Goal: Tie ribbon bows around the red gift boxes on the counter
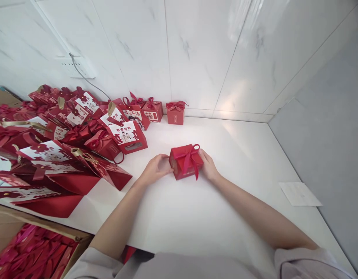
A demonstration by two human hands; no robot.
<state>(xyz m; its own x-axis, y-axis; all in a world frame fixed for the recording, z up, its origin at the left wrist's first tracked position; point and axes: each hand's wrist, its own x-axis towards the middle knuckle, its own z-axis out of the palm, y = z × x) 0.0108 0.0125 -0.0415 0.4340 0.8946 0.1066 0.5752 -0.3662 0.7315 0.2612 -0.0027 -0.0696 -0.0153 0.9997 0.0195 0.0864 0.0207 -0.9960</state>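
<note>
A small red gift box (179, 161) with a ribbon bow on top is in the middle of the white table (167, 217). My left hand (157, 168) grips its left side, thumb near the lower front corner and fingers behind. At the right end, my right hand (208, 166) holds the box, its fingers partly hidden behind it. The ribbon (189, 161) is tied, one loop standing up and a tail hanging over the front. Whether the box touches the table cannot be made out.
Many red gift boxes and bags crowd the left, among them a house-shaped box (128, 135). One bowed box (175, 114) stands by the tiled wall. A cardboard carton (76, 236) of red ribboned pieces is at lower left. White paper (299, 193) lies right; a cable (85, 77) hangs from the socket.
</note>
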